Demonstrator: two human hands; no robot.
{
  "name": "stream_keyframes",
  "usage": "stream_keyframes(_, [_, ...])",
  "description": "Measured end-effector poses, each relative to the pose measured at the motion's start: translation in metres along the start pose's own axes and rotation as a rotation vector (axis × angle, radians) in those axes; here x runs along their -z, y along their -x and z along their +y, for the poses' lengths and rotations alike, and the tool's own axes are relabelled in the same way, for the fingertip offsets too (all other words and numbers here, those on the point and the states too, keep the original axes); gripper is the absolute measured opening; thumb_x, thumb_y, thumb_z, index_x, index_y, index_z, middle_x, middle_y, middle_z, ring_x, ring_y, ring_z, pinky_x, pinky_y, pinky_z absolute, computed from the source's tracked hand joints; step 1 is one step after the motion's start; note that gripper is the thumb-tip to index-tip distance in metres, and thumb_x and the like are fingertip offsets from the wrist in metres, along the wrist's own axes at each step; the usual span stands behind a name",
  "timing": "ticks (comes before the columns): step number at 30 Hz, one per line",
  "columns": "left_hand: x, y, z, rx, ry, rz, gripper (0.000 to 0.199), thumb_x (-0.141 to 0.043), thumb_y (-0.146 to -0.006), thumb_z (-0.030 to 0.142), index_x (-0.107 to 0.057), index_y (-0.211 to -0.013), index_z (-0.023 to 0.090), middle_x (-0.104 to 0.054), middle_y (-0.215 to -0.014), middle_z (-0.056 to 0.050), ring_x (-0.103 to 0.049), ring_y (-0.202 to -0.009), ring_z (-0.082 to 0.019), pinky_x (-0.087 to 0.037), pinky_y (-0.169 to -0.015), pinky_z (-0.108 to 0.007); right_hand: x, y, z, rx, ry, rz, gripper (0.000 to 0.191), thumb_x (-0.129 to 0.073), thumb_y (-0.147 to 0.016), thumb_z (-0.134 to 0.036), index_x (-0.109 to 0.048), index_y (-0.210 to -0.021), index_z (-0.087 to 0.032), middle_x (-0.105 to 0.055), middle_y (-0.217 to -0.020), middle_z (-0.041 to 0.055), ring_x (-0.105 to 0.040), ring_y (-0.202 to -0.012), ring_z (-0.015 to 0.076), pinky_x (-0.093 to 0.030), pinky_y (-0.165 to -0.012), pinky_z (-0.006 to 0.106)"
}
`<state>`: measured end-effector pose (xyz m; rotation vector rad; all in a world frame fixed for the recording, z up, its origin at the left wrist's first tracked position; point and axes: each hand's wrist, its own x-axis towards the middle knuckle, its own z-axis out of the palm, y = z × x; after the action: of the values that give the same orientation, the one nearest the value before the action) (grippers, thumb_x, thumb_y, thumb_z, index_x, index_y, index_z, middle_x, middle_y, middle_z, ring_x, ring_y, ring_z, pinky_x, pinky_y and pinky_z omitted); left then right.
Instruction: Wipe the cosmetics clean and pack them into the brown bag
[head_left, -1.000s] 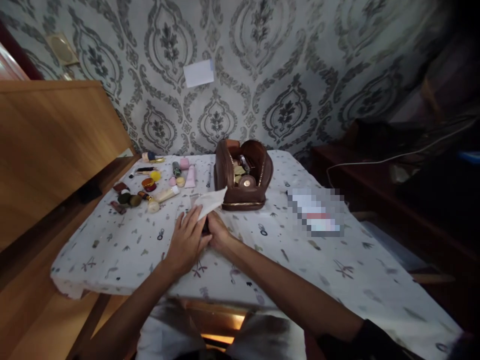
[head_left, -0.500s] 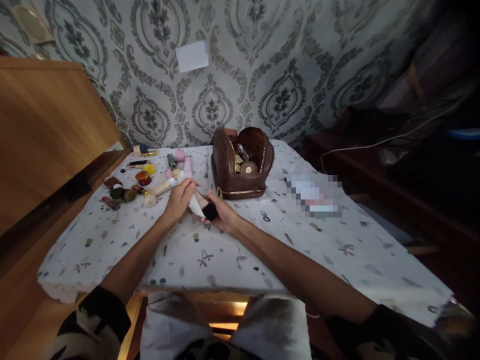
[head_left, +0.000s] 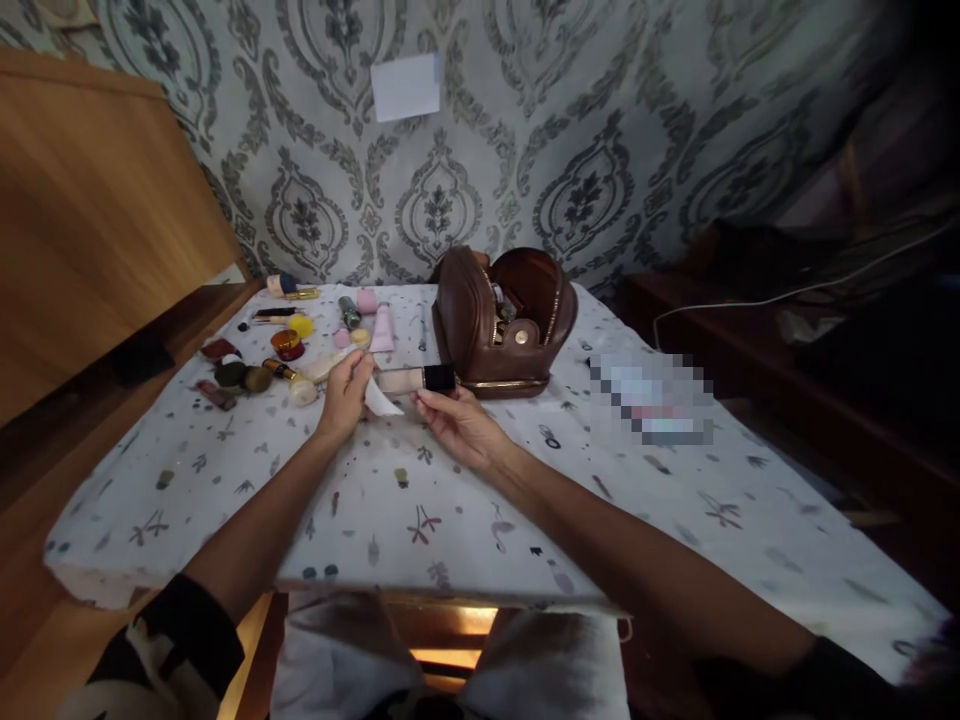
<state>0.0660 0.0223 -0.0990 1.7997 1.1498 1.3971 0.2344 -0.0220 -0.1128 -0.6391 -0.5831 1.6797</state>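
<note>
Level above the table is a clear foundation bottle (head_left: pixel 401 380) with beige contents and a black cap (head_left: pixel 439 377). My left hand (head_left: pixel 346 395) is closed around its base end, with a white tissue (head_left: pixel 382 401) hanging from the fingers. My right hand (head_left: pixel 461 425) is just below the capped end, palm turned up, fingers loosely curled and partly apart. Its fingertips come close to the bottle's underside; whether they touch it I cannot tell. A brown cosmetic bag (head_left: pixel 495 350) stands unzipped behind the cap, with small items inside.
Left of my hands lie several cosmetics, among them a pink tube (head_left: pixel 382 328), a green bottle (head_left: pixel 349 312), a red jar with an amber lid (head_left: pixel 286 344) and a yellow round item (head_left: pixel 301 326). A pixelated flat object (head_left: pixel 652 398) lies right on the patterned tablecloth (head_left: pixel 450 540).
The bottle has turned from slanting to level and moved slightly up. My right hand has slipped from around the cap to below it. The view has shifted a little.
</note>
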Motion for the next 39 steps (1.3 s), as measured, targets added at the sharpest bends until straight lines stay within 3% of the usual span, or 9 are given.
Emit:
stream_keyframes(4, [-0.006, 0.006, 0.003, -0.004, -0.003, -0.080, 0.038, -0.047, -0.093, 0.045, -0.046, -0.064, 0.021, -0.039, -0.053, 0.005, -0.039, -0.049, -0.012, -0.030, -0.048, -0.025, 0.004, -0.003, -0.002, 0.036, 0.022, 0.035, 0.036, -0.091, -0.055, -0.015, -0.056, -0.067, -0.017, -0.062, -0.064, -0.0055, -0.058, -0.060, 0.0059, -0.048, -0.056, 0.015])
stream_keyframes(9, [-0.013, 0.013, 0.009, -0.022, -0.033, -0.233, 0.038, -0.043, -0.096, 0.047, -0.051, -0.070, 0.020, -0.043, -0.056, 0.005, -0.043, -0.052, -0.013, -0.034, -0.052, -0.025, 0.005, -0.002, -0.006, 0.026, 0.077, -0.004, 0.031, -0.087, -0.065, -0.033, -0.066, -0.081, -0.017, -0.068, -0.074, -0.0027, -0.058, -0.063, 0.0084, -0.045, -0.058, 0.019])
stream_keyframes(12, [-0.016, 0.016, 0.013, -0.016, -0.060, -0.191, 0.030, -0.041, -0.098, 0.046, -0.057, -0.090, 0.021, -0.055, -0.069, 0.003, -0.052, -0.062, -0.014, -0.039, -0.059, -0.025, 0.002, 0.002, -0.007, -0.052, 0.099, -0.071, 0.034, -0.079, -0.074, -0.046, -0.067, -0.087, -0.017, -0.071, -0.078, 0.0011, -0.064, -0.071, 0.0139, -0.050, -0.066, 0.025])
stream_keyframes(15, [-0.015, 0.016, 0.015, -0.021, -0.075, -0.116, 0.034, -0.039, -0.098, 0.047, -0.056, -0.114, 0.022, -0.062, -0.082, 0.000, -0.059, -0.074, -0.017, -0.044, -0.068, -0.027, 0.001, 0.005, -0.007, -0.143, 0.170, -0.133, 0.043, -0.075, -0.075, -0.057, -0.066, -0.091, -0.018, -0.068, -0.072, 0.0007, -0.062, -0.062, 0.0145, -0.051, -0.058, 0.026])
stream_keyframes(17, [-0.014, 0.015, 0.016, -0.055, -0.060, -0.135, 0.040, -0.039, -0.098, 0.048, -0.055, -0.124, 0.023, -0.065, -0.092, -0.002, -0.061, -0.085, -0.019, -0.046, -0.075, -0.029, 0.002, 0.006, -0.007, -0.177, 0.238, -0.182, 0.047, -0.074, -0.074, -0.060, -0.064, -0.091, -0.017, -0.065, -0.067, -0.0005, -0.059, -0.055, 0.0138, -0.049, -0.052, 0.026])
stream_keyframes(22, [-0.014, 0.013, 0.018, -0.015, -0.012, -0.303, 0.032, -0.046, -0.095, 0.045, -0.064, -0.107, 0.021, -0.067, -0.087, -0.002, -0.062, -0.085, -0.020, -0.047, -0.076, -0.029, 0.002, 0.010, -0.011, -0.167, 0.488, -0.333, 0.045, -0.072, -0.076, -0.059, -0.059, -0.076, -0.015, -0.061, -0.059, -0.0017, -0.056, -0.049, 0.0107, -0.043, -0.047, 0.022])
stream_keyframes(26, [-0.019, 0.012, 0.017, 0.011, -0.009, -0.225, 0.026, -0.049, -0.090, 0.042, -0.063, -0.090, 0.019, -0.065, -0.081, -0.001, -0.059, -0.078, -0.018, -0.046, -0.074, -0.027, -0.002, 0.013, -0.015, -0.129, 0.583, -0.347, 0.041, -0.078, -0.070, -0.051, -0.055, -0.074, -0.017, -0.058, -0.054, -0.0050, -0.052, -0.046, 0.0081, -0.037, -0.043, 0.019])
stream_keyframes(33, [-0.019, 0.005, 0.002, 0.141, 0.161, 0.054, 0.026, -0.047, -0.089, 0.040, -0.052, -0.071, 0.021, -0.048, -0.066, 0.003, -0.045, -0.061, -0.013, -0.038, -0.057, -0.023, -0.001, 0.013, -0.010, -0.138, 0.633, -0.303, 0.037, -0.077, -0.070, -0.040, -0.057, -0.092, -0.018, -0.060, -0.058, -0.0062, -0.048, -0.041, 0.0072, -0.036, -0.037, 0.018])
stream_keyframes(39, [-0.013, 0.000, -0.005, 0.185, 0.235, 0.095, 0.025, -0.049, -0.088, 0.039, -0.055, -0.074, 0.020, -0.049, -0.067, 0.003, -0.045, -0.061, -0.012, -0.037, -0.055, -0.022, 0.000, 0.011, -0.008, -0.139, 0.576, -0.236, 0.044, -0.080, -0.068, -0.041, -0.054, -0.094, -0.018, -0.060, -0.059, -0.0067, -0.049, -0.041, 0.0067, -0.037, -0.037, 0.018])
